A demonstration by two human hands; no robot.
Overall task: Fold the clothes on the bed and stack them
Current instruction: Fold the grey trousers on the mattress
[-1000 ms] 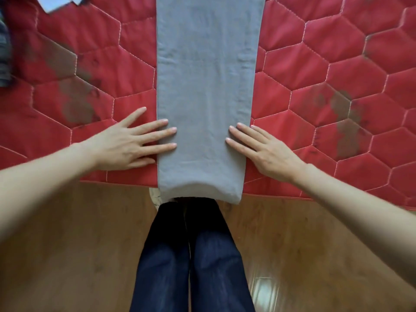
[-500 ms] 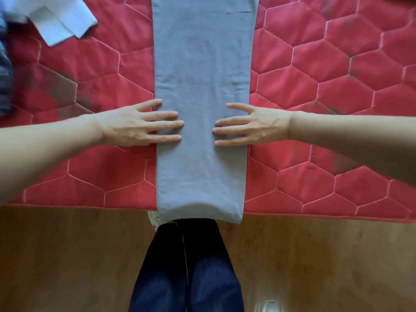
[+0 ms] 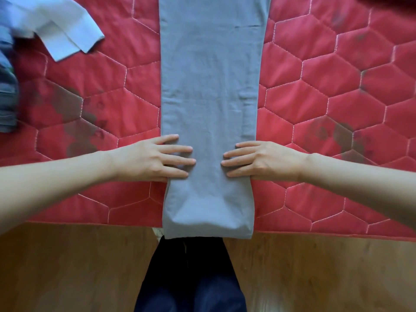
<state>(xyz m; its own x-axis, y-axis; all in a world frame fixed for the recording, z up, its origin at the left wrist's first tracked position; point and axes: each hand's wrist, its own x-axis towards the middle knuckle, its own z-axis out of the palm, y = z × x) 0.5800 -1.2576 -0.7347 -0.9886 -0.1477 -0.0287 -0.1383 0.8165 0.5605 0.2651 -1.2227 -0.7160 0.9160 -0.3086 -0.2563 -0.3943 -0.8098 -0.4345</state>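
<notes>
Red bed [image 3: 94, 91]: hands [image 3: 153, 159] press grey garment [image 3: 209, 86].

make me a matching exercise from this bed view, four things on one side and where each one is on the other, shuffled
Things:
1. grey garment
2. white garment
3. left hand
4. right hand

Places:
A. top left corner of the red quilt
B. fingers flat on the grey strip's right edge
C. long strip down the middle, overhanging the near edge
D. fingers flat on the grey strip's left edge

Pairs: 1-C, 2-A, 3-D, 4-B
</notes>
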